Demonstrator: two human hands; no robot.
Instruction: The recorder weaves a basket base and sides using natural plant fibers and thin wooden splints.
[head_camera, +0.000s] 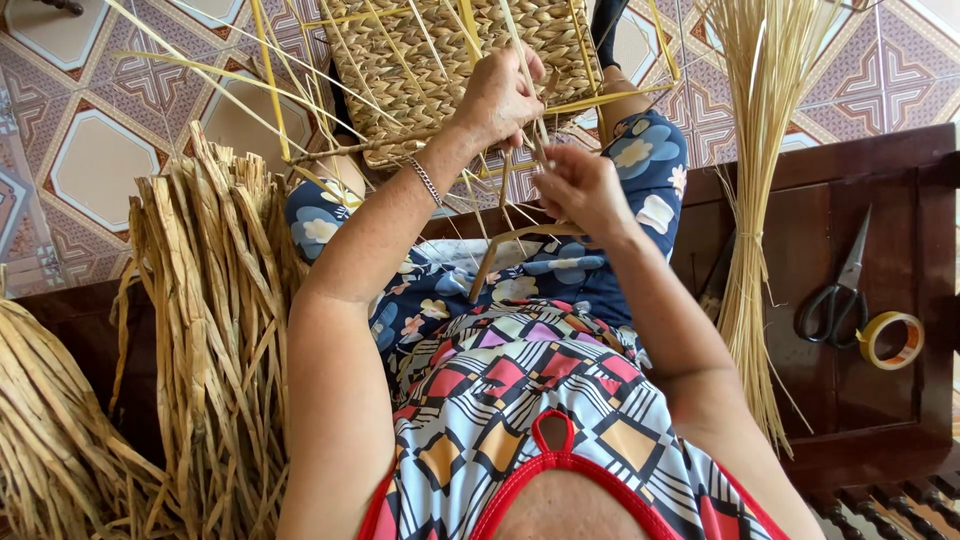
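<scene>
Tan woven straw basket (450, 60), navy trousers with pale flowers (640, 160), black-handled scissors (838, 290), yellow tape roll (892, 340), dark brown wooden tabletop (880, 400).

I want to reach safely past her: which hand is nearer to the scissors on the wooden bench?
Right. The right hand pinches a fibre strand left of the scissors, above the lap; the left hand is farther away, on the woven basket.

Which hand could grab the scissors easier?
Probably the right hand. The black-handled metal scissors lie on the dark wooden bench on that side; the left hand grips the woven straw basket, farther off.
</scene>
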